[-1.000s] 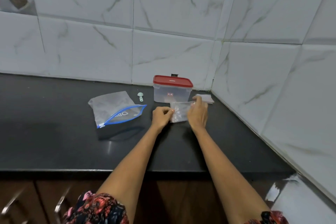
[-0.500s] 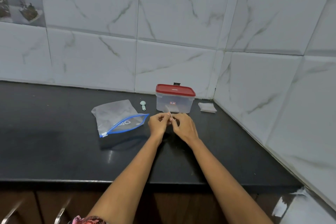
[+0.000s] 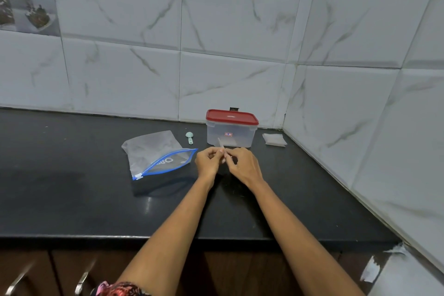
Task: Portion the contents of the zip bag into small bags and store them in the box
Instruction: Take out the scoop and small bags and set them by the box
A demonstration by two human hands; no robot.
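Down at the near edge of the black counter (image 3: 72,211) there are brown cupboard doors with shiny handles (image 3: 83,280). A bit of flowery sleeve (image 3: 120,289) shows at the bottom. Two bare arms reach out over the counter. The left hand (image 3: 208,163) and the right hand (image 3: 242,166) meet in the middle, close together. Both have their fingers curled, and they pinch a small bag (image 3: 221,146) between them. The small bag is seen from its thin side, so only a pale strip sticks up above the fingers. What is in it cannot be seen.

Just left of the hands lies the zip bag (image 3: 156,151), flat on the counter. It is clear with a blue zip edge, and its mouth faces the near side. A little past it, a small pale green spoon (image 3: 189,137) lies on the counter.

Behind the hands stands the box (image 3: 231,132). It is clear, and its red lid (image 3: 231,117) is on. To the right of the box, in the far right corner of the counter, lies a little pile of small clear bags (image 3: 274,139). White tiles (image 3: 228,31) cover the walls at the back and the right side
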